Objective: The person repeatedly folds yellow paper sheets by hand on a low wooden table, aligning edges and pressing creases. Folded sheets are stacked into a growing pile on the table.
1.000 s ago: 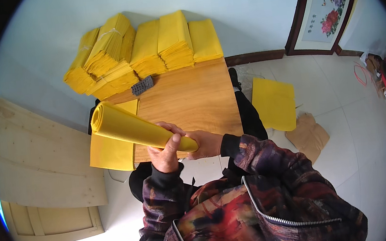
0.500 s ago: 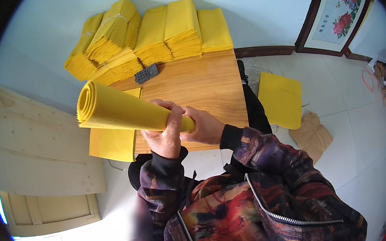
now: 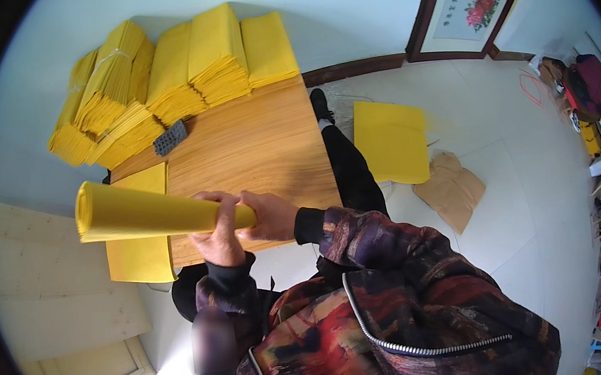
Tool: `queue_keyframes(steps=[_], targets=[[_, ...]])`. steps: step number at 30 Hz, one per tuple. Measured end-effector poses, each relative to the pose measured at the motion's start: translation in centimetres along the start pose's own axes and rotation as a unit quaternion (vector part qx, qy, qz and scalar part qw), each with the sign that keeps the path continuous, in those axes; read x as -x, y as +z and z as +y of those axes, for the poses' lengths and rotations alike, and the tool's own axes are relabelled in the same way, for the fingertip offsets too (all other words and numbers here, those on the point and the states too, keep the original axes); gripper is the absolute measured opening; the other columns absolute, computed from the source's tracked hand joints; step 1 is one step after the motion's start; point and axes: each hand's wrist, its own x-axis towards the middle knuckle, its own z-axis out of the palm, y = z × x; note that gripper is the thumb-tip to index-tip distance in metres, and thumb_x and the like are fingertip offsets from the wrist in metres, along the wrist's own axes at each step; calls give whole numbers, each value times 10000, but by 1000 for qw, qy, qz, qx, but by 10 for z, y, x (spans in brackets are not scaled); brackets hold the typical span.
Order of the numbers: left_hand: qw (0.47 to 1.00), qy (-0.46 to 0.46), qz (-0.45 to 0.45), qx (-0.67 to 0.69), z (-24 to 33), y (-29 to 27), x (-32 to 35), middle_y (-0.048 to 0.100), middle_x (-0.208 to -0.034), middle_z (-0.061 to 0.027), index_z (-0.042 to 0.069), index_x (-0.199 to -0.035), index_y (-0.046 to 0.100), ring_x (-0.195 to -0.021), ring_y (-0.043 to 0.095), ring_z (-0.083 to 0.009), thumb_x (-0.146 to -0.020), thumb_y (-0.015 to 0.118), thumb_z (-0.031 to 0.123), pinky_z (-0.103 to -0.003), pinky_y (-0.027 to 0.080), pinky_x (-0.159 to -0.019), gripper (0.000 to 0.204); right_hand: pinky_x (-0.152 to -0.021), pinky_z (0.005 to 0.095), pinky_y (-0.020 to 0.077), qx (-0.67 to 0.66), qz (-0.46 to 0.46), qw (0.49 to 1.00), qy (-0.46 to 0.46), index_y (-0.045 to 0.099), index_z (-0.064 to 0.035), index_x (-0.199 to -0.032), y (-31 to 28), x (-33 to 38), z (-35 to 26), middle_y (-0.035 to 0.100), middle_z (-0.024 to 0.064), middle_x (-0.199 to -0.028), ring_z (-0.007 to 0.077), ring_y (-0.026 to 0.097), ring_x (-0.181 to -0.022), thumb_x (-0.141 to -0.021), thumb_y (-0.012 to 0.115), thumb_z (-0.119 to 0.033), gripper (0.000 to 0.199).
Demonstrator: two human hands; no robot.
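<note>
Step in hand looked like tightening rolled yellow paper point(image 3: 146, 215) – roll held level above near left of wooden table point(image 3: 252, 148), open end pointing left. Left hand point(image 3: 219, 233) wrapped round roll, fingers curled tight; right hand point(image 3: 268, 216) cupped over right end, fingers pressed together. Next likely needed steady twist, firm grip – flat yellow sheet point(image 3: 139, 237) lay beneath, yellow paper stacks point(image 3: 178, 72) far

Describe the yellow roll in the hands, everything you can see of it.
The roll is bright yellow paper wound into a long tube, smooth and matte, its open round end pointing to the person's left. It lies nearly level, held in the air over the near edge of the wooden table and a flat yellow sheet. The left hand wraps around it near its right end, and the right hand closes over that end, hiding it.
</note>
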Motion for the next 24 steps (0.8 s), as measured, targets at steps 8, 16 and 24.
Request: queue_keyframes(steps=[8,16,24], targets=[[956,-130,-136,226,17,-26,13,538,-824,-112,32,-1035,469,-761,545,-234,-781,704,201,-370,468,-739,385,-719,303,469,-162,-322,925,121,588,-45,-967,-20,23,-36,621,57,-790,157,589,-778,-721,755,-264,369],[901,-215,-83,367,-13,-40,36,514,-828,-80,69,-1047,458,-770,530,-243,-835,617,156,-406,448,-787,279,-736,307,484,-125,-466,867,127,581,-23,-1045,-32,28,-18,646,64,-858,167,603,-784,-780,724,-371,460],[878,-291,170,340,-51,-46,39,614,-848,-74,76,-921,588,-881,592,-265,-875,651,210,-415,469,-841,155,-750,369,481,125,-265,950,106,519,58,-1077,-31,30,-18,612,207,-880,303,611,-841,-694,752,-299,574]])
